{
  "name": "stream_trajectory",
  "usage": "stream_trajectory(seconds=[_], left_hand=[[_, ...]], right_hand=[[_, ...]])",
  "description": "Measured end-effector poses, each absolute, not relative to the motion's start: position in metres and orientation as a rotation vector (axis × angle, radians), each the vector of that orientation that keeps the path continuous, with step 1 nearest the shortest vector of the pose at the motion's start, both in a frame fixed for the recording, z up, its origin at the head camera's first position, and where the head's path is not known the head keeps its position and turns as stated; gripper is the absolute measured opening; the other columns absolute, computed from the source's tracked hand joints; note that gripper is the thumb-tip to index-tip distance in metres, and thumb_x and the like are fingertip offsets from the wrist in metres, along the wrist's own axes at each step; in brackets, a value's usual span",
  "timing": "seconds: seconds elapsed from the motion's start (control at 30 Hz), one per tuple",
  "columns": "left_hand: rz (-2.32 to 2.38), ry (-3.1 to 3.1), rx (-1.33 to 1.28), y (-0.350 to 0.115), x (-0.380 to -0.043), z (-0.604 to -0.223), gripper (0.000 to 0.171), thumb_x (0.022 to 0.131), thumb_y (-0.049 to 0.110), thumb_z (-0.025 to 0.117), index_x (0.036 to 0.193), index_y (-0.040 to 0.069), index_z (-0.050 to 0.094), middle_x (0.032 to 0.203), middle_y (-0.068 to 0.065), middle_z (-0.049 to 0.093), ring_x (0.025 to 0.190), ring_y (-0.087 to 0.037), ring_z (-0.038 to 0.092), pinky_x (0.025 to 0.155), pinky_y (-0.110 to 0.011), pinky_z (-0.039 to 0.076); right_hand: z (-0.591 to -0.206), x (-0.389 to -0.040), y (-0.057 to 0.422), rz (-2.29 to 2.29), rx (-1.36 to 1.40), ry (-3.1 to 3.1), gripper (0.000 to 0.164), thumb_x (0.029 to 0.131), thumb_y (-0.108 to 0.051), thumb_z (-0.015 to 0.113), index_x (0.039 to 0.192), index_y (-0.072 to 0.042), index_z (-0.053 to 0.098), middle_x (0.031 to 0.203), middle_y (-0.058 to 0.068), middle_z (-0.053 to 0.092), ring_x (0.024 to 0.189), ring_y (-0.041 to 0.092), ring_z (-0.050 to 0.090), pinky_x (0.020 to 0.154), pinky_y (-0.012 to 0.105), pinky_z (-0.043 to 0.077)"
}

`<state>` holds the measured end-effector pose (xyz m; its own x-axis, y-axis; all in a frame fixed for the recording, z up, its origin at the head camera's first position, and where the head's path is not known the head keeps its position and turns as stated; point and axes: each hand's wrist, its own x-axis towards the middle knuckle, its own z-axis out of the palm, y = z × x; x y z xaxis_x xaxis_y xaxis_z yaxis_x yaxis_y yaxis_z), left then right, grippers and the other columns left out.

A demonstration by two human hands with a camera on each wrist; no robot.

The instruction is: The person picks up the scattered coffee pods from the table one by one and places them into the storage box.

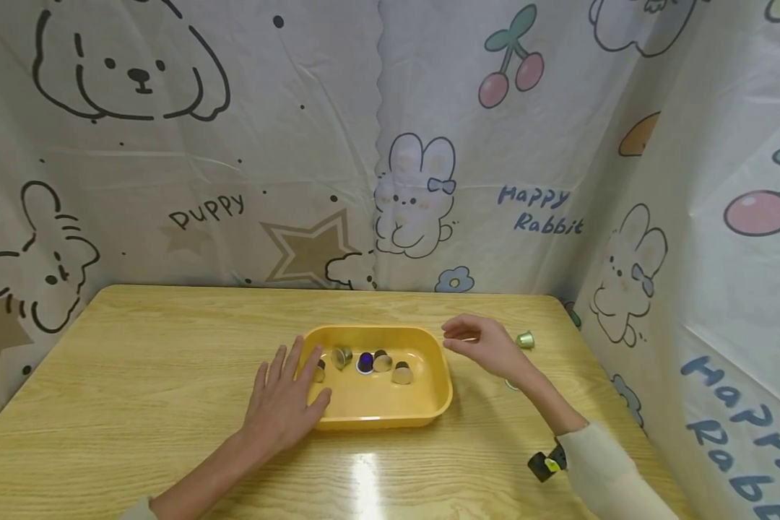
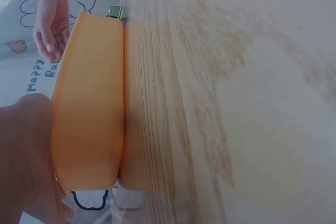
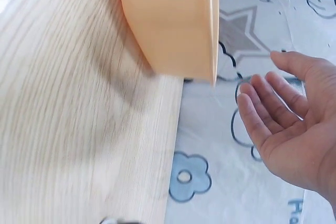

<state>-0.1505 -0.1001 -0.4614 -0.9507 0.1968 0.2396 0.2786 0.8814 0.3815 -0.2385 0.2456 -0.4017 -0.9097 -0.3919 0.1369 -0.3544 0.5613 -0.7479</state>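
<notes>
A yellow rectangular tray (image 1: pixel 370 406) holds several coffee capsules, among them a green capsule (image 1: pixel 341 357), a purple capsule (image 1: pixel 365 362) and some with dark bodies and pale lids, like the one nearest the right (image 1: pixel 401 373). My left hand (image 1: pixel 284 406) lies with spread, straight fingers over the tray's left rim, partly covering one capsule. Just off the tray's right end, my right hand (image 1: pixel 484 345) hovers with loosely bent fingers; in the right wrist view nothing is in its grasp. A light green capsule (image 1: pixel 525 339) lies on the table beyond that hand.
On the wooden table (image 1: pixel 169 361), a small round edge shows beside the right forearm, mostly hidden. A black wrist device (image 1: pixel 543 466) sits at the right cuff. A printed curtain (image 1: pixel 338 166) stands behind the table and along its right side.
</notes>
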Motion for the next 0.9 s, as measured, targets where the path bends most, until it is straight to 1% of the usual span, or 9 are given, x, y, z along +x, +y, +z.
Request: stream_trajectory(seconds=[0.07, 0.17, 0.3, 0.37, 0.5, 0.67, 0.9], left_hand=[[-0.618, -2.858, -0.365, -0.100, -0.151, -0.462, 0.066, 0.097, 0.036, 0.060, 0.153, 0.008, 0.040, 0.159, -0.025, 0.024, 0.143, -0.051, 0.022, 0.107, -0.072, 0.019], [-0.620, -2.856, -0.365, -0.100, -0.151, -0.462, 0.066, 0.097, 0.036, 0.060, 0.153, 0.007, 0.040, 0.159, -0.025, 0.024, 0.142, -0.051, 0.022, 0.107, -0.072, 0.018], [-0.635, -2.864, -0.359, -0.100, -0.151, -0.463, 0.066, 0.097, 0.036, 0.059, 0.153, 0.007, 0.039, 0.160, -0.025, 0.023, 0.143, -0.051, 0.021, 0.107, -0.071, 0.017], [-0.636, -2.870, -0.357, -0.099, -0.151, -0.463, 0.066, 0.098, 0.037, 0.059, 0.154, 0.008, 0.039, 0.160, -0.025, 0.022, 0.143, -0.051, 0.021, 0.108, -0.071, 0.017], [-0.630, -2.869, -0.362, -0.099, -0.151, -0.463, 0.066, 0.097, 0.037, 0.059, 0.154, 0.008, 0.039, 0.160, -0.025, 0.023, 0.143, -0.051, 0.021, 0.107, -0.072, 0.018], [-0.612, -2.863, -0.361, -0.100, -0.151, -0.463, 0.066, 0.097, 0.036, 0.060, 0.153, 0.008, 0.040, 0.159, -0.025, 0.024, 0.142, -0.051, 0.023, 0.107, -0.072, 0.019], [-0.622, -2.869, -0.357, -0.099, -0.151, -0.463, 0.066, 0.097, 0.036, 0.059, 0.154, 0.008, 0.039, 0.160, -0.025, 0.023, 0.143, -0.051, 0.021, 0.107, -0.072, 0.018]], right_hand=[[-0.402, -0.237, 0.255, -1.333, -0.638, 2.720, 0.028, 0.094, -0.015, 0.072, 0.117, -0.002, 0.069, 0.111, 0.012, 0.070, 0.101, 0.025, 0.067, 0.086, 0.035, 0.055], [-0.402, -0.235, 0.268, -1.390, -0.600, 2.694, 0.031, 0.094, -0.015, 0.071, 0.120, 0.001, 0.067, 0.116, 0.018, 0.067, 0.105, 0.029, 0.066, 0.087, 0.035, 0.055], [-0.403, -0.230, 0.285, -1.415, -0.539, 2.705, 0.032, 0.095, -0.015, 0.070, 0.121, 0.002, 0.066, 0.119, 0.023, 0.065, 0.106, 0.030, 0.066, 0.087, 0.032, 0.055], [-0.406, -0.229, 0.292, -1.425, -0.499, 2.720, 0.032, 0.095, -0.016, 0.070, 0.120, 0.002, 0.066, 0.119, 0.023, 0.065, 0.105, 0.029, 0.067, 0.084, 0.030, 0.055], [-0.414, -0.226, 0.307, -1.435, -0.424, 2.750, 0.032, 0.094, -0.018, 0.071, 0.118, 0.002, 0.065, 0.114, 0.020, 0.066, 0.103, 0.028, 0.067, 0.081, 0.026, 0.055], [-0.421, -0.220, 0.323, -1.459, -0.360, 2.765, 0.035, 0.094, -0.021, 0.072, 0.119, 0.001, 0.064, 0.114, 0.018, 0.067, 0.100, 0.021, 0.068, 0.080, 0.024, 0.054], [-0.427, -0.215, 0.346, -1.525, -0.338, 2.743, 0.035, 0.092, -0.017, 0.073, 0.120, 0.002, 0.063, 0.115, 0.020, 0.066, 0.099, 0.008, 0.065, 0.083, 0.023, 0.052]])
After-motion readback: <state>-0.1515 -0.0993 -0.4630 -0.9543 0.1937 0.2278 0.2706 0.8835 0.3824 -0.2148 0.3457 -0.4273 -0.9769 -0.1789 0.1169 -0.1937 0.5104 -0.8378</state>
